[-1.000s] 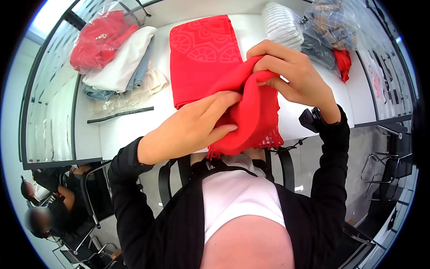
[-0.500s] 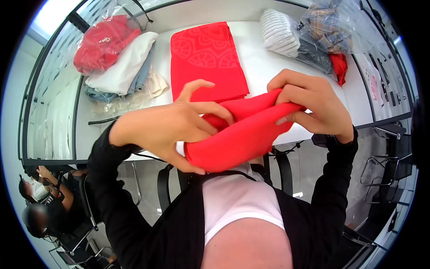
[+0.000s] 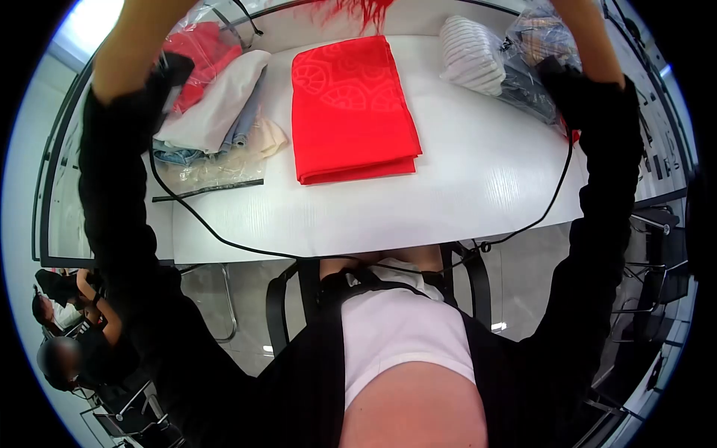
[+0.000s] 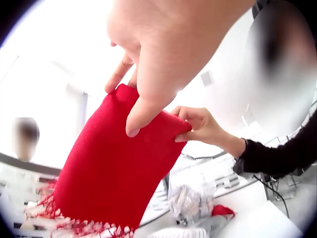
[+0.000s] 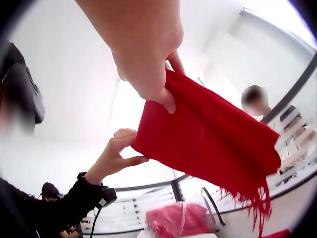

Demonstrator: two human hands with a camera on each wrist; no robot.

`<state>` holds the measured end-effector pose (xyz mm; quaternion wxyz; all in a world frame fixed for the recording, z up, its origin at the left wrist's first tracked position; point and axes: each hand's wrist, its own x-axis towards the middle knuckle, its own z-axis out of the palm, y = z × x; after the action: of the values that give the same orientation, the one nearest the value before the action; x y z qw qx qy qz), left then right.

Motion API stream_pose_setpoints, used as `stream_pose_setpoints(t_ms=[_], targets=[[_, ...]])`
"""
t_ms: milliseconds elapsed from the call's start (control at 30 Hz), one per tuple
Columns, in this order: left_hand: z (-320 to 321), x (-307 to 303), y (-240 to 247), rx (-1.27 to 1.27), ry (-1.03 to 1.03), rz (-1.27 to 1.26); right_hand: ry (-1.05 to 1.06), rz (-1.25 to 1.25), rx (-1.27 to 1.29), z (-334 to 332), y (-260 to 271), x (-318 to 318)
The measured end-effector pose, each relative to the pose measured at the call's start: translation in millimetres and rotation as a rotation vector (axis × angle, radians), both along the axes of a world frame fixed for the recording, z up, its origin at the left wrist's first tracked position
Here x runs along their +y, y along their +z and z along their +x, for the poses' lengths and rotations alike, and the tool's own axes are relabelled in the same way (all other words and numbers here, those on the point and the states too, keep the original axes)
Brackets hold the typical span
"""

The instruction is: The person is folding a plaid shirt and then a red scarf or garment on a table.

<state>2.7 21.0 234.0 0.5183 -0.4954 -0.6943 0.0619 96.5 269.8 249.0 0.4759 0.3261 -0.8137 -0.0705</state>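
Note:
A red fringed scarf (image 4: 114,163) hangs in the air from both raised hands, its tasselled end downward. In the left wrist view my left hand (image 4: 163,54) pinches its top edge, the thumb in front and fingers behind. My right hand (image 5: 146,59) pinches the other top corner, its thumb on the near face in the right wrist view. From the head view only the fringe (image 3: 355,11) shows at the top; both hands are out of frame there. Below it on the table lies a folded red cloth (image 3: 358,127) with a pale line pattern.
On the white table (image 3: 478,179), a bagged red garment (image 3: 205,56), white cloth (image 3: 216,116) and jeans sit at the left. A striped garment (image 3: 470,56) and other bagged clothes are at the right. A black cable (image 3: 231,243) loops across the front edge.
Both hands have lifted the bunched scarf from near my lap, up and forward over the table; it now hangs spread out. The left fingers, splayed half a second ago, now pinch its edge.

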Motion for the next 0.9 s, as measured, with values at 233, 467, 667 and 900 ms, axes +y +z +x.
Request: stream_pose_setpoints(t_ms=[233,467,667,900], targets=[[13,-25,-132,-0.21,0.048,-0.355,-0.097,0.155,-0.264,4,-136,-8],[42,-30,-222,-0.342,-0.12,-0.381,-0.021,0.145,-0.399,32,-239,-27],[26,-25,-203,-0.438,-0.184,-0.266,-0.05,-0.072,-0.489,24,-212,-18],[-13,-26,-87,-0.268,-0.234,-0.086,0.0,-0.243,-0.419,4,-72,-5]])
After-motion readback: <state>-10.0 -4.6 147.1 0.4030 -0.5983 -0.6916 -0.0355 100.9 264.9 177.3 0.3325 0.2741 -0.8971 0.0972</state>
